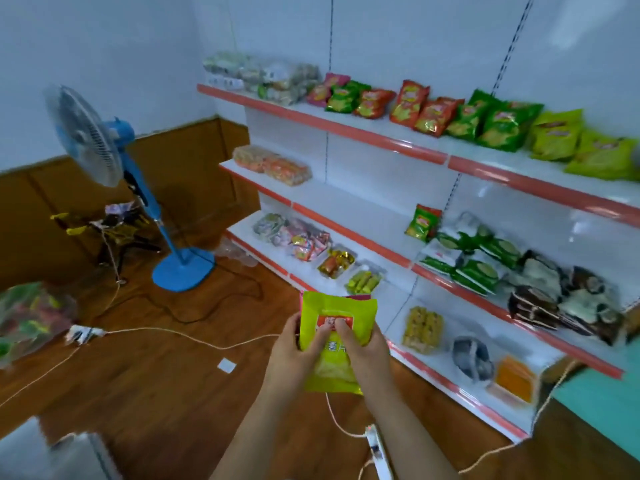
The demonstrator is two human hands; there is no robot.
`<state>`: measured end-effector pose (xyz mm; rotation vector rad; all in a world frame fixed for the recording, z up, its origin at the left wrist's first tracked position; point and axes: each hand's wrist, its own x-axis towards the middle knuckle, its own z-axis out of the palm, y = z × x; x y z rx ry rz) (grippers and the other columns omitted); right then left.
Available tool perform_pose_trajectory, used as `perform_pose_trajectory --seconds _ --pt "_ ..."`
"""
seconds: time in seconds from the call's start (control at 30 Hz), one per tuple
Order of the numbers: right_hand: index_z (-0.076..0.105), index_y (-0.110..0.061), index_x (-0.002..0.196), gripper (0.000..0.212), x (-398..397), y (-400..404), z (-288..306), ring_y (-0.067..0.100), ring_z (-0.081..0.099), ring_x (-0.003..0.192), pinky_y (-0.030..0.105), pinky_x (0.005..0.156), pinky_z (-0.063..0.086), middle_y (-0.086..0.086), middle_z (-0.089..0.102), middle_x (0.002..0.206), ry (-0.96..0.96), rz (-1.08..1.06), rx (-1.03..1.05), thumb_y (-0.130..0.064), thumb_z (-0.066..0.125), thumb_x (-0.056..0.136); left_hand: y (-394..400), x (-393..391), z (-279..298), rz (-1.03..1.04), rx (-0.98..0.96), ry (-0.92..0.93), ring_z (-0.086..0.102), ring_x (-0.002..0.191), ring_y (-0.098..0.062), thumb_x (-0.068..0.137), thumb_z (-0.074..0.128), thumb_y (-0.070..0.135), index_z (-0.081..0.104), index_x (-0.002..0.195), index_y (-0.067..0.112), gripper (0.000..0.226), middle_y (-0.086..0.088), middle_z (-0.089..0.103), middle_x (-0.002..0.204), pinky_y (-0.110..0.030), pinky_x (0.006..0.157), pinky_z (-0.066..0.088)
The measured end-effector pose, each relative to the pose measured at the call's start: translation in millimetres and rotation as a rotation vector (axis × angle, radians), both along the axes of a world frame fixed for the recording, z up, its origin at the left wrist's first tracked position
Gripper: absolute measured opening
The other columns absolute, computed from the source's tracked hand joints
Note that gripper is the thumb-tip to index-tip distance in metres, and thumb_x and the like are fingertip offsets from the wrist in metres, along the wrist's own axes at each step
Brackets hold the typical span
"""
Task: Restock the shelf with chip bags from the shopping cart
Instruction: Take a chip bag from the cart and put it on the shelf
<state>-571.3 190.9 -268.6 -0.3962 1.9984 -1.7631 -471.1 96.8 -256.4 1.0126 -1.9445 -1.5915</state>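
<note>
Gripping one lime chip bag (333, 344), left hand (290, 348) and right hand (360, 348) face the stocked shelf (349, 129).

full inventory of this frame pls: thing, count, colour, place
held chip bag: one, lime green, front centre, in both hands
chip bags: over a dozen, red, green, lime, pink, top shelf
lone chip bag: one, green and red, second shelf
shelf unit: one, white with red edges, right
other snack packs: many, mixed colours, lower shelves
fan: one, blue, left
power strip: one, white, floor, bottom centre
left hand: grip on held chip bag
right hand: grip on held chip bag
</note>
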Motion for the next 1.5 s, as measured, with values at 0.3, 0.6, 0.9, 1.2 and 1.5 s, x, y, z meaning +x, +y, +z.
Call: perform_pose_trajectory --seconds 0.3,0.6,0.9,1.2,1.5 --pt "0.065 -0.03 0.101 0.023 -74 -69 12 0.005 0.069 0.09 0.025 0.077 0.052 -0.014 0.073 0.094 0.035 -0.225 0.015 -0.044 0.071 0.083 -95 -94 1 -0.316 0.088 0.062 0.07 0.085 0.005 0.088 0.073 0.029 0.058 0.122 0.023 0.037 0.007 0.073 0.106 -0.011 0.068 0.051" --pt "0.065 -0.032 0.106 0.026 -126 -109 -3 0.003 0.067 0.097 0.023 0.081 0.05 -0.016 0.072 0.102 -0.021 -0.283 0.055 -0.046 0.068 0.085 -145 -164 -25 -0.456 0.191 -0.005 0.067 0.076 0.011 0.091 0.069 0.031 0.059 0.118 0.02 0.031 0.007 0.072 0.102 -0.006 0.062 0.047" --pt "0.062 -0.04 0.106 0.024 -225 -162 -38 0.005 0.07 0.091 0.027 0.079 0.054 -0.018 0.072 0.101 -0.195 -0.325 -0.028 -0.045 0.069 0.084 -207 -280 -55 -0.478 0.203 -0.122 0.069 0.075 0.003 0.088 0.072 0.031 0.061 0.11 0.018 0.027 0.003 0.074 0.098 -0.01 0.062 0.05" --pt "0.053 -0.034 0.121 0.036 -379 -212 -84 -0.01 0.068 0.081 0.011 0.063 0.052 -0.018 0.069 0.105 -0.292 -0.244 0.031 -0.024 0.069 0.09 -275 -447 -95 -0.554 0.112 -0.223 0.068 0.078 0.011 0.091 0.069 0.03 0.061 0.109 0.028 0.02 0.009 0.073 0.102 -0.008 0.064 0.05" --pt "0.049 -0.019 0.131 0.05 -504 -227 -142 0.016 0.065 0.098 0.024 0.078 0.051 0.002 0.067 0.119 -0.259 -0.428 0.259 -0.022 0.073 0.087 -286 -590 -154 -0.756 -0.099 -0.284 0.068 0.093 -0.015 0.081 0.064 0.061 0.065 0.115 0.021 0.053 0.006 0.071 0.105 -0.03 0.09 0.054"
